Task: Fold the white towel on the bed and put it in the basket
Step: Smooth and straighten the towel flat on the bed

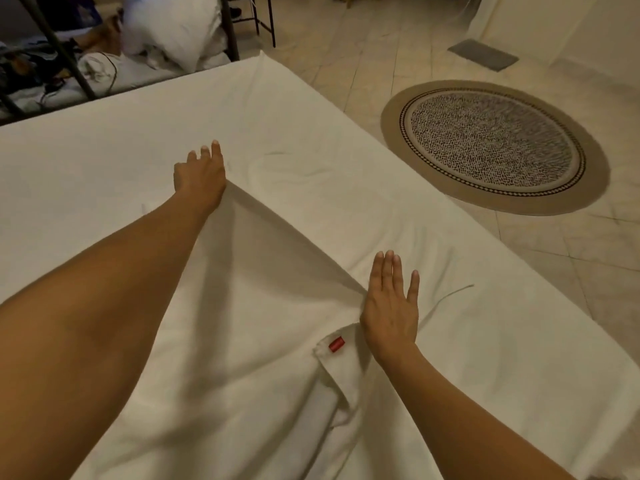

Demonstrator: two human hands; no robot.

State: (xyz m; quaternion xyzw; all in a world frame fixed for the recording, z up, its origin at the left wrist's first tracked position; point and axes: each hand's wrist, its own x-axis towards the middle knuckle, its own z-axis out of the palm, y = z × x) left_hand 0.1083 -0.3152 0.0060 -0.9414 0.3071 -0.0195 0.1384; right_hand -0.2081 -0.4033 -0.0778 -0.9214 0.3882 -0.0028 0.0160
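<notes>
Now white towel (249,306) spread flat on bed (104,150), red tag (336,344) showing.

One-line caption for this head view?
Both hands, left and right, press flat on the white towel spread across the bed.

No readable text, brand or number anywhere, small red fabric tag (336,344) sewn at the corner of the white cloth towel (263,341), any lettering on it too small and blurred to make out
</notes>
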